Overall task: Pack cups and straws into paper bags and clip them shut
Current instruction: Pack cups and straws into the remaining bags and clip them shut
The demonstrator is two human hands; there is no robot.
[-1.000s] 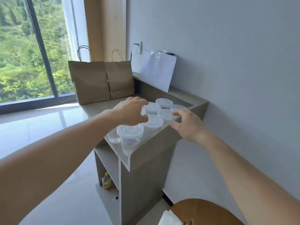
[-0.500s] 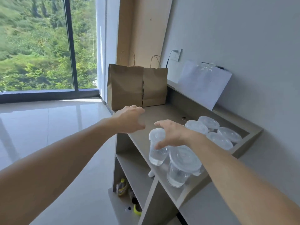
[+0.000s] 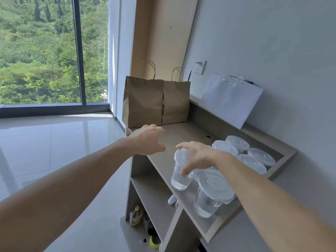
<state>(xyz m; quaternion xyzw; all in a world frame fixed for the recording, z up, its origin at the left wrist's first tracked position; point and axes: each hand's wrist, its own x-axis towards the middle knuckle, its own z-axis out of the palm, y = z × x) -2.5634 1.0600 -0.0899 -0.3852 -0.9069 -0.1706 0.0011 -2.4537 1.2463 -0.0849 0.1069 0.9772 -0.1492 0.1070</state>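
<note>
Lower right, a clear lidded plastic cup (image 3: 211, 195) is sitting at the edge of the grey desk (image 3: 183, 135), easily knocked. At centre, our right hand (image 3: 198, 157) is gripping a second such cup (image 3: 180, 178) by its lidded top, which may pop; our empty left hand (image 3: 149, 140) is hovering, relaxed, before two brown paper bags (image 3: 143, 102).

We see two plain brown bags (image 3: 143, 104) at centre frame. The cup (image 3: 179, 178) just below centre is clear and colourless, as are the cups (image 3: 206, 206) at right; their lids (image 3: 238, 142) are frosted white with ringed ridges. The desk (image 3: 189, 131) is a flat grey-beige. The wall (image 3: 263, 42) at upper right is pale grey, and a light tan panel (image 3: 163, 33) fills top centre. A white sheet (image 3: 229, 100) shows at right. At upper left we see green trees (image 3: 36, 51) behind a dark grey frame (image 3: 79, 51). The floor (image 3: 54, 142) is glossy white tile.
</note>
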